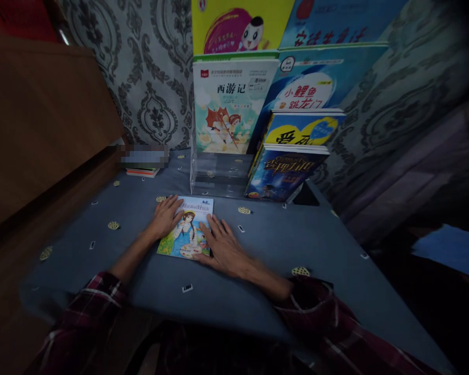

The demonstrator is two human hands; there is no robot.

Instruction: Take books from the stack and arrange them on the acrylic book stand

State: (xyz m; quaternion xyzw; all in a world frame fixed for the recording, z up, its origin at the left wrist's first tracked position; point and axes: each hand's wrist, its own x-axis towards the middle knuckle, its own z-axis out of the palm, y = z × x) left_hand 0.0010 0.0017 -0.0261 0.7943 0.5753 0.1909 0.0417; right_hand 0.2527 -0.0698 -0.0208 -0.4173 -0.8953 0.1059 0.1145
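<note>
A thin picture-covered book (187, 229) lies flat on the table, showing a braided figure in blue on its front. My left hand (166, 216) rests on its upper left edge, fingers stretched out. On the lower right side of the cover lies my right hand (222, 247), with its fingers spread. Neither hand grips the book; both touch it from above.
Behind the book stands a clear display rack (219, 182) with several upright books, among them a white-covered book (234, 104) and a dark blue book (285, 172). A small book stack (143, 171) sits at the back left. A patterned grey-blue tablecloth (148, 281) covers the table. Wooden furniture (42, 125) borders the left.
</note>
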